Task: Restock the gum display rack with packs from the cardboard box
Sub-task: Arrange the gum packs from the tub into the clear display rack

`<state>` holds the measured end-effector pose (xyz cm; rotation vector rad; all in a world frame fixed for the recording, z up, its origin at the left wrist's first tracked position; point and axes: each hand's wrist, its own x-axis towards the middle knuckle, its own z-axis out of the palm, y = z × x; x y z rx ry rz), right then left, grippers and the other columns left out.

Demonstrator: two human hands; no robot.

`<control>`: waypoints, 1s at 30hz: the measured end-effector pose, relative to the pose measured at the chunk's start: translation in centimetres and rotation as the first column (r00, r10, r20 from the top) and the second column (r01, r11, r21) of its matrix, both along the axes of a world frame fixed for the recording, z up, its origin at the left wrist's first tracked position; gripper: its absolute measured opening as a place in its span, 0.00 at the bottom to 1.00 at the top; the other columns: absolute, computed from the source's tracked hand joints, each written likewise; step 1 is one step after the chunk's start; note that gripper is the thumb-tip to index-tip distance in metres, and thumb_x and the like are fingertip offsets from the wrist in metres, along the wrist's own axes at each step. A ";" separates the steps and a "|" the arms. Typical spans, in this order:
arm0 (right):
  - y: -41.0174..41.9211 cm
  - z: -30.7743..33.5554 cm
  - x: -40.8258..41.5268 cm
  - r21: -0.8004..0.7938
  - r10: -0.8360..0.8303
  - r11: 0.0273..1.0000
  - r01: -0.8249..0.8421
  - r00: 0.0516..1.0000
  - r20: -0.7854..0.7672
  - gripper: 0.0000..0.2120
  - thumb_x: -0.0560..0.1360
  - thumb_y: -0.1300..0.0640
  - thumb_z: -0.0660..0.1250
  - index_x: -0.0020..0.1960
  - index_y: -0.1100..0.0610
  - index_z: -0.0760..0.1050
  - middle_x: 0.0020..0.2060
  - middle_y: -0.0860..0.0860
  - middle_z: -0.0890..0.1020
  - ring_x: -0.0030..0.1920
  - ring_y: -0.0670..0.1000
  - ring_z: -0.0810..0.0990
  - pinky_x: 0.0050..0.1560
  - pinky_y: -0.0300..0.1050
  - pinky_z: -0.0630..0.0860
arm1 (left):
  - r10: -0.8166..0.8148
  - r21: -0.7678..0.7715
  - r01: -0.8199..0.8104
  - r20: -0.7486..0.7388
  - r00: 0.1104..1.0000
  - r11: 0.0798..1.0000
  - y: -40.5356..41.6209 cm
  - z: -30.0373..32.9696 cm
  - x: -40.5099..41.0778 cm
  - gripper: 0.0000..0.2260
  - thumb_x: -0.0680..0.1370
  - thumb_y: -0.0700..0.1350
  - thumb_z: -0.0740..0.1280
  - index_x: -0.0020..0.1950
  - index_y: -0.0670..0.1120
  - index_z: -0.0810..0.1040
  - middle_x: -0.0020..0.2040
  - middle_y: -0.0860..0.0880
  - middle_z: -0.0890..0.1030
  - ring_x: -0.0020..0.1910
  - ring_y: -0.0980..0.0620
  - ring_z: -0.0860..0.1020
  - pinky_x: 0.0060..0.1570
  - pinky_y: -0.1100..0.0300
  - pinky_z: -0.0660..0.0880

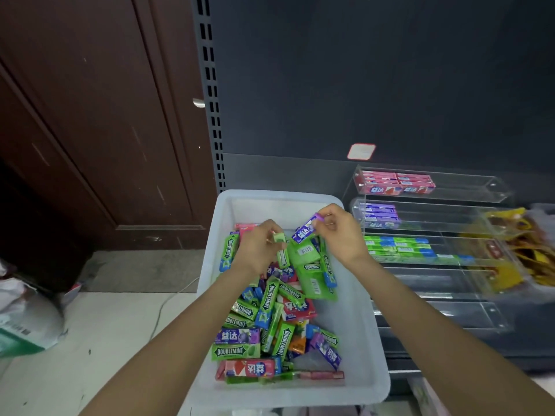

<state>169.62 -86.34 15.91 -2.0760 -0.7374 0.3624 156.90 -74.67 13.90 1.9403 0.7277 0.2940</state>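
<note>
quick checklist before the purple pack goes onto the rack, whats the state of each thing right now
1. Right hand pinches the purple pack: ok.
2. Left hand grips a green pack: ok.
3. Purple row in the clear rack has open space to its right: ok.
4. Green row has room further along: ok.
5. Held purple pack faces the same way as the shelved ones: cannot tell.
6. White bin still holds more packs: ok.
</note>
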 end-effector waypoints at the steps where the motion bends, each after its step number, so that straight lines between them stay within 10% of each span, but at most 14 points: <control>1: 0.1 0.1 0.0 0.010 -0.009 1.000 0.009 1.000 -0.014 0.06 0.75 0.62 0.66 0.46 0.52 0.73 0.39 0.49 0.79 0.43 0.51 0.81 0.52 0.53 0.77 | 0.050 -0.040 -0.047 0.062 0.997 0.998 0.3 0.4 -0.2 0.04 0.74 0.37 0.69 0.47 0.42 0.75 0.39 0.48 0.76 0.27 0.58 0.75 0.25 0.69 0.70; 7: 0.3 1.2 -0.5 0.141 -0.060 0.987 0.075 0.992 -0.108 0.13 0.77 0.67 0.62 0.54 0.51 0.74 0.41 0.50 0.75 0.39 0.52 0.77 0.49 0.53 0.78 | 0.130 -0.233 -0.108 0.078 0.989 0.966 2.1 2.0 -0.7 0.12 0.69 0.40 0.76 0.49 0.45 0.78 0.46 0.44 0.79 0.44 0.46 0.80 0.45 0.54 0.80; 14: -0.4 3.1 -0.2 0.216 -0.065 0.970 0.113 0.974 -0.216 0.08 0.76 0.68 0.64 0.53 0.60 0.76 0.41 0.49 0.76 0.42 0.48 0.80 0.52 0.50 0.79 | 0.121 -0.259 -0.093 0.095 0.988 0.961 2.1 3.7 1.0 0.08 0.71 0.43 0.74 0.34 0.45 0.79 0.37 0.38 0.82 0.39 0.34 0.81 0.49 0.40 0.78; 22: -0.5 4.2 1.0 0.293 -0.046 0.947 0.131 0.958 -0.283 0.10 0.74 0.70 0.65 0.41 0.55 0.73 0.44 0.61 0.78 0.41 0.55 0.82 0.44 0.43 0.80 | 0.097 -0.358 -0.058 0.091 0.991 0.932 1.7 5.3 2.5 0.05 0.77 0.42 0.67 0.44 0.45 0.72 0.40 0.37 0.80 0.29 0.47 0.81 0.37 0.53 0.81; 30: -2.4 4.6 2.7 0.362 -0.034 0.919 0.153 0.948 -0.315 0.08 0.75 0.70 0.65 0.44 0.58 0.74 0.41 0.58 0.78 0.40 0.51 0.82 0.39 0.34 0.79 | 0.072 -0.280 -0.036 0.117 0.991 0.959 0.1 6.4 5.1 0.10 0.74 0.35 0.68 0.53 0.43 0.71 0.41 0.45 0.79 0.37 0.50 0.79 0.46 0.54 0.78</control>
